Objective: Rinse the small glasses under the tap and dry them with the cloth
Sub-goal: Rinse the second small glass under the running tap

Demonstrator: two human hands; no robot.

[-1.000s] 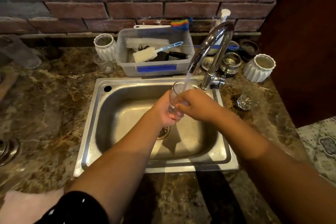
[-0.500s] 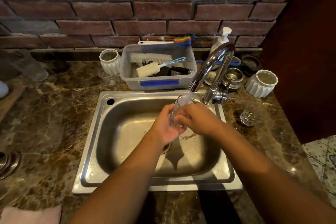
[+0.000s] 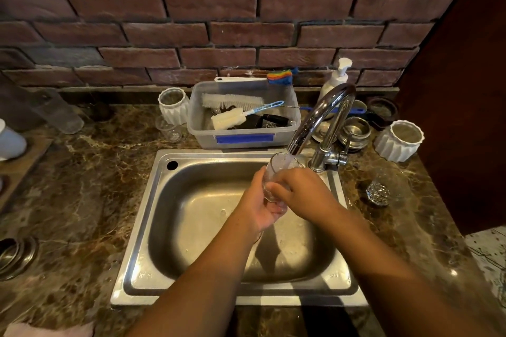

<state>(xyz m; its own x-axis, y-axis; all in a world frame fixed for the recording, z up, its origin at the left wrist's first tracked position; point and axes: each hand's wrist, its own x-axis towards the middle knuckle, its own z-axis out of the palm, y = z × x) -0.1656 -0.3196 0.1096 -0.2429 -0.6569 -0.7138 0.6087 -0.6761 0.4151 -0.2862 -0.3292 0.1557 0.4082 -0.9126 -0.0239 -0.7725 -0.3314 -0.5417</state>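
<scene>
Dark brick wall [image 3: 219, 22] backs a brown marbled counter [image 3: 82, 186] with a steel sink [image 3: 142, 227] sunk into it. The curved tap [image 3: 320, 117] stands at the basin's two o'clock corner, running. Under its spout, at about one o'clock within the basin, both hands hold one small glass [image 3: 276, 169], mouth up and tilted toward the stream, so water falls into it. The left hand [image 3: 260, 205] wraps its fingers round the lower part from the nine o'clock side. The right hand [image 3: 304, 189] curls over it from three o'clock, fingertips against the wall of the glass. A second small glass [image 3: 379, 191] stands on the counter at three o'clock of the sink, well apart from the hands. A third glass [image 3: 169, 130] sits at eleven o'clock beside a white ribbed pot [image 3: 174, 109]. A pink cloth [image 3: 49, 330] shows at the frame's seven o'clock edge, likely the drying cloth. The step looks like rinsing, with drying not yet begun. Wet glass is slippery, so a slack grip could drop it onto the steel and chip it. Its rim sits close under the spout, where a careless lift could knock it. A reach across the counter could also clip the second small glass.
</scene>
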